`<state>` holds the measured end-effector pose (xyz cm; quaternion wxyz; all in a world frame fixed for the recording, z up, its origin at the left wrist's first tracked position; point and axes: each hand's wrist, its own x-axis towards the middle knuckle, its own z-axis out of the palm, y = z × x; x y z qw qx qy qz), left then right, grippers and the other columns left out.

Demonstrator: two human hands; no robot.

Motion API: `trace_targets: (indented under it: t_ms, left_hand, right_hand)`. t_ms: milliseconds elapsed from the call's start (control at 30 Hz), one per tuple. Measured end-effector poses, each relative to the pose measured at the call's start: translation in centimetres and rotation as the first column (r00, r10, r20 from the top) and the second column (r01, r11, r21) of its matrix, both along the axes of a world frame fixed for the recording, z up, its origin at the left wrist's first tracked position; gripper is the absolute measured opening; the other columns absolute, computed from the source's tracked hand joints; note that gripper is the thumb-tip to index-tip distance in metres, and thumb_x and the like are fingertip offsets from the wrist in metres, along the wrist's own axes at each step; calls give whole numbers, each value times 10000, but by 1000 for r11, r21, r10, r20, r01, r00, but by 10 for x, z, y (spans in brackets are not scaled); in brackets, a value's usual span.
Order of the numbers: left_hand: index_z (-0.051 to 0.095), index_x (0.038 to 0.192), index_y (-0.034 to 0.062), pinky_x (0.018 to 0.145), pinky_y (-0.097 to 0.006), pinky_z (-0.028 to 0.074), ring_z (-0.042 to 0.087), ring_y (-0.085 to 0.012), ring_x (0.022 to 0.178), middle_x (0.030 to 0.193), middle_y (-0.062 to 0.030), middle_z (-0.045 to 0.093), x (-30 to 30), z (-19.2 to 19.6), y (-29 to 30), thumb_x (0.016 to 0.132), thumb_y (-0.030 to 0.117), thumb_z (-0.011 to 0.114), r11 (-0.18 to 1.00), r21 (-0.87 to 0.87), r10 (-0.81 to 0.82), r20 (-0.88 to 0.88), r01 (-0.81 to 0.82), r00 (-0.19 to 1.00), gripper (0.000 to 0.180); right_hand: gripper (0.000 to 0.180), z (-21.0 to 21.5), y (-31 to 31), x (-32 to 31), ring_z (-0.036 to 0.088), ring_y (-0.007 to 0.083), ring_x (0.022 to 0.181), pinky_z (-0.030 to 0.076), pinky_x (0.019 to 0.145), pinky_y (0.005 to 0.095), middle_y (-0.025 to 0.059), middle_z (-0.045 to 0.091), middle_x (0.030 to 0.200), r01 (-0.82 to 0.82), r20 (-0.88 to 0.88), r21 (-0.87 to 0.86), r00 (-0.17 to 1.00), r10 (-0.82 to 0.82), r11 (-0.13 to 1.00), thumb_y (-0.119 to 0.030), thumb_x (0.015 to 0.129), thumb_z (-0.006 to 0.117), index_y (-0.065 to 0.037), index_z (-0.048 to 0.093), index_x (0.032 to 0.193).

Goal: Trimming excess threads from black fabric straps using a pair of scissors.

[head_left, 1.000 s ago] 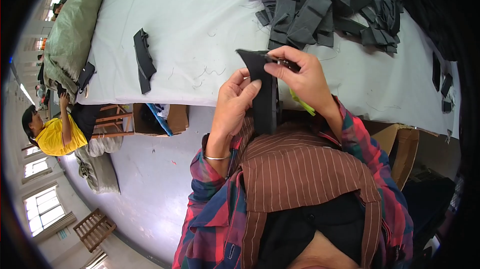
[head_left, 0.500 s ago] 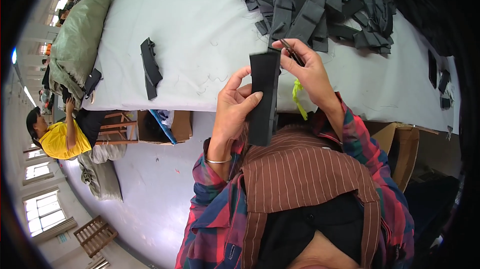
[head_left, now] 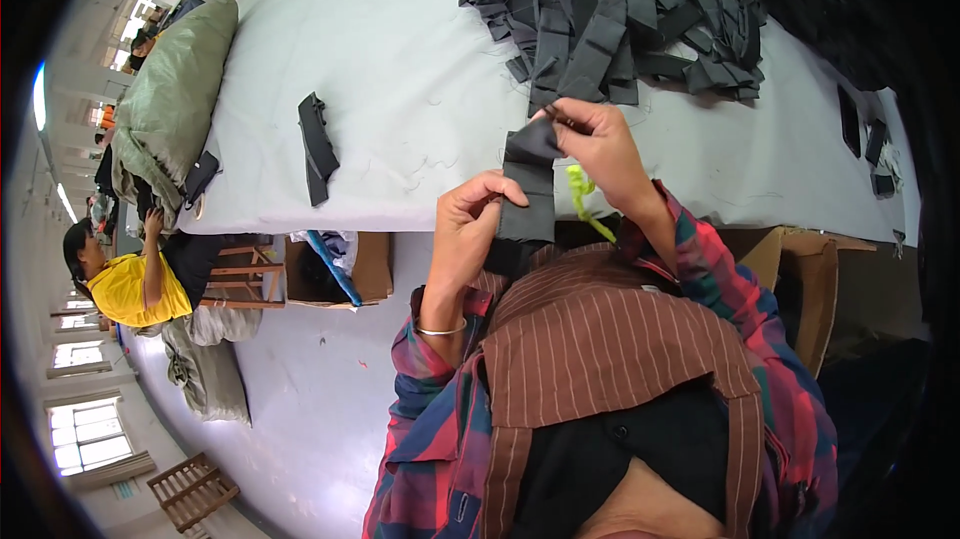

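Note:
Between my hands, just over the table's near edge, is a black fabric strip (head_left: 529, 214) with crosswise folds or seams. My left hand (head_left: 468, 229) is closed on its left side, thumb and fingers pinching the cloth. At the strip's upper end my right hand (head_left: 603, 151) pinches the corner, which is bent over toward the fingers. A small dark tip shows by those fingertips; the rest of that tool is hidden in the hand. Below the right palm hangs a bright yellow-green cord (head_left: 580, 197). Beyond the hands lies a large heap of similar black strips (head_left: 610, 14).
Another black strip (head_left: 317, 149) lies on the white-covered table (head_left: 390, 109) to the left. A stuffed green sack (head_left: 180, 89) rests on its far left edge. Cardboard boxes (head_left: 372, 269) stand under the near edge. A person in yellow (head_left: 150, 284) sits at the left.
The strip has turned to show its creased face, and its top corner is now bent over. My right hand has gone from holding dark thread snips beside the strip to pinching its upper end.

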<state>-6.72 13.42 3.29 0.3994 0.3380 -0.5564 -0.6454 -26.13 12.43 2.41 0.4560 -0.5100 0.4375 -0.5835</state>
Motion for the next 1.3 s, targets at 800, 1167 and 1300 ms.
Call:
trace_targets:
  t_ms: [800, 1167, 1300]
  left_hand:
    - [293, 1413, 52, 927, -277, 380, 531, -147, 999, 1053, -118, 600, 4, 29, 1, 751, -45, 523, 971, -227, -14, 238, 70, 971, 707]
    - [571, 1061, -27, 721, -199, 447, 569, -64, 772, 877, -54, 655, -11, 6, -17, 887, 118, 629, 991, -82, 118, 146, -107, 982, 234]
    - [559, 925, -3, 682, -203, 449, 571, -60, 709, 785, -52, 656, -13, -6, -23, 931, 119, 572, 961, -221, 192, 115, -164, 975, 123]
  right_hand:
    - [129, 63, -6, 4, 522, 58, 683, 439, 641, 224, 33, 617, 705, -6, -237, -165, 971, -34, 986, -29, 816, 600, 58, 649, 898]
    - [102, 46, 1, -4, 472, 52, 660, 406, 602, 220, 18, 570, 670, 65, -278, -149, 955, -105, 987, -38, 830, 598, 50, 632, 870]
    - [89, 38, 3, -8, 411, 24, 653, 366, 577, 196, -43, 518, 662, 81, -204, -53, 975, -90, 995, -45, 855, 588, 30, 634, 869]
